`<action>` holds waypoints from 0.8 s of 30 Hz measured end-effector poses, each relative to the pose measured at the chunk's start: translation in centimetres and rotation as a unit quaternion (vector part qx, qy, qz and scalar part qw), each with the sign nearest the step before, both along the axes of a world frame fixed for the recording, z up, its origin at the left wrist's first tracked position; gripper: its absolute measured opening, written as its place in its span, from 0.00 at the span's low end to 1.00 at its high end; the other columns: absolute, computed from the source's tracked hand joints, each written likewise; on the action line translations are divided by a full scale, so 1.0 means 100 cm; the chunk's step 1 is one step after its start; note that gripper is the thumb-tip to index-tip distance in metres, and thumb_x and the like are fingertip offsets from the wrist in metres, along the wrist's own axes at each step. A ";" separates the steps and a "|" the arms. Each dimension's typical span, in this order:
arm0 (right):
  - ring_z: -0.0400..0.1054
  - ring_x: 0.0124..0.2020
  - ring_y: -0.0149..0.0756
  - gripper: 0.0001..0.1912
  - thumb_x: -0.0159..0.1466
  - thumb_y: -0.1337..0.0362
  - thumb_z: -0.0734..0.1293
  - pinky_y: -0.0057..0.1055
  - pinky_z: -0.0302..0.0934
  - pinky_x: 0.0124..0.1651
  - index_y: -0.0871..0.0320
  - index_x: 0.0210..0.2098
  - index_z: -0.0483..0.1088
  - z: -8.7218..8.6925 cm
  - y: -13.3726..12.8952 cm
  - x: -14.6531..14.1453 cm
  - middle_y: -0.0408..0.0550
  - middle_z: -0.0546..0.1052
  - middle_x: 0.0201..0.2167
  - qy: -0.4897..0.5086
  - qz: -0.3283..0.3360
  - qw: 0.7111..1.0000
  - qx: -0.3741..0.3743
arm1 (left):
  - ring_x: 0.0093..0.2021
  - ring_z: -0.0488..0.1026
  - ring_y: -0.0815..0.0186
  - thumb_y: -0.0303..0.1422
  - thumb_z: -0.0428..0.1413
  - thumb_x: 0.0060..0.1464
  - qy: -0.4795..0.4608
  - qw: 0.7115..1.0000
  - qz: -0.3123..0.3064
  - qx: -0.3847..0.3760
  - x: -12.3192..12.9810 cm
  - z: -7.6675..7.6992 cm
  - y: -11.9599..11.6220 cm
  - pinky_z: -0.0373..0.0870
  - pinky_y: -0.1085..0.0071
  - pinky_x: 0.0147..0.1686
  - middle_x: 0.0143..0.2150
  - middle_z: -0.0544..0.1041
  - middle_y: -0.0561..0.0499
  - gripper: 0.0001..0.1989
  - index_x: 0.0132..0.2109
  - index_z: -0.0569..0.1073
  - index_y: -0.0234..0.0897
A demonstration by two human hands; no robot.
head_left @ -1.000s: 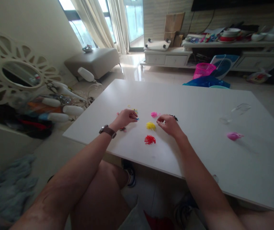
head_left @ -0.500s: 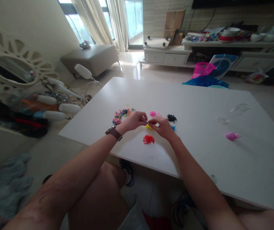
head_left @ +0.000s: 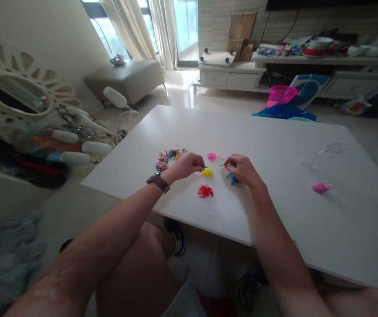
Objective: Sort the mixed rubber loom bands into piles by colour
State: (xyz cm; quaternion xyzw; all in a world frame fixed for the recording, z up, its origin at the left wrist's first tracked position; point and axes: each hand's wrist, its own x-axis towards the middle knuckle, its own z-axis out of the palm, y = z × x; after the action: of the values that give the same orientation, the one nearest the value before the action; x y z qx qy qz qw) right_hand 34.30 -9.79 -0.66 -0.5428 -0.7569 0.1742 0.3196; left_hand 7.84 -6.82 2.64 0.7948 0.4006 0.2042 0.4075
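Observation:
My left hand point(head_left: 193, 164) pinches a small blue band point(head_left: 205, 167) just above the yellow pile point(head_left: 206, 173). My right hand point(head_left: 238, 166), apart from it on the right, pinches another blue band point(head_left: 222, 165) over the blue pile point(head_left: 233, 178). Between and beyond the hands lies a pink pile point(head_left: 212, 156). A red pile point(head_left: 205, 191) sits nearer the front edge. Left of my left hand is a mixed multicolour heap point(head_left: 164, 159), partly hidden by that hand. The black pile is hidden behind my right hand.
On the right of the white table point(head_left: 275, 207) lie a pink object point(head_left: 321, 187) and a clear item point(head_left: 309, 165). White lamp shades point(head_left: 96, 149) and a mirror point(head_left: 20, 96) stand left of the table. A pink basket point(head_left: 280, 95) is beyond the far edge.
My hands were together over the yellow pile. My right hand has moved right with a blue band, uncovering the yellow and pink piles and covering the black one. My left hand has barely moved.

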 end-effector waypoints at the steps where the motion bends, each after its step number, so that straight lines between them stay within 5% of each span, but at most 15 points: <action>1: 0.70 0.30 0.34 0.05 0.58 0.69 0.68 0.29 0.62 0.37 0.57 0.29 0.77 0.000 0.001 0.006 0.46 0.78 0.29 -0.007 -0.004 1.000 -0.023 | 0.34 0.81 0.61 0.30 0.64 0.51 0.002 1.000 0.000 -0.001 -0.001 0.000 0.000 0.74 0.71 0.33 0.32 0.84 0.45 0.04 0.35 0.80 0.34; 6: 0.70 0.27 0.32 0.08 0.56 0.70 0.66 0.26 0.61 0.31 0.57 0.30 0.78 -0.004 0.000 0.019 0.43 0.78 0.25 -0.024 0.008 0.994 -0.106 | 0.33 0.81 0.62 0.28 0.62 0.52 0.009 1.000 0.008 0.004 -0.002 0.004 -0.001 0.73 0.72 0.32 0.32 0.84 0.46 0.03 0.35 0.80 0.34; 17: 0.71 0.38 0.37 0.13 0.54 0.73 0.66 0.29 0.64 0.42 0.55 0.32 0.81 -0.012 0.003 0.018 0.47 0.79 0.35 -0.110 0.043 0.987 -0.110 | 0.34 0.80 0.62 0.30 0.62 0.53 0.026 1.000 0.002 0.016 -0.003 0.003 -0.001 0.73 0.71 0.33 0.33 0.84 0.45 0.05 0.36 0.81 0.33; 24: 0.71 0.36 0.36 0.14 0.52 0.76 0.63 0.29 0.64 0.42 0.55 0.26 0.80 -0.019 0.005 0.015 0.47 0.79 0.35 -0.107 0.058 0.983 -0.138 | 0.33 0.80 0.63 0.31 0.60 0.55 0.027 0.999 -0.007 0.019 -0.003 0.000 0.000 0.73 0.72 0.33 0.33 0.84 0.45 0.07 0.37 0.82 0.33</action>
State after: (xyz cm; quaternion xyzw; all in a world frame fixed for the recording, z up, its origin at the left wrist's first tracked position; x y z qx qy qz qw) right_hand 35.75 -9.29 -2.58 -0.5524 -0.7857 0.2357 0.1484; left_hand 7.53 -6.83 2.60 0.8102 0.4021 0.1875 0.3832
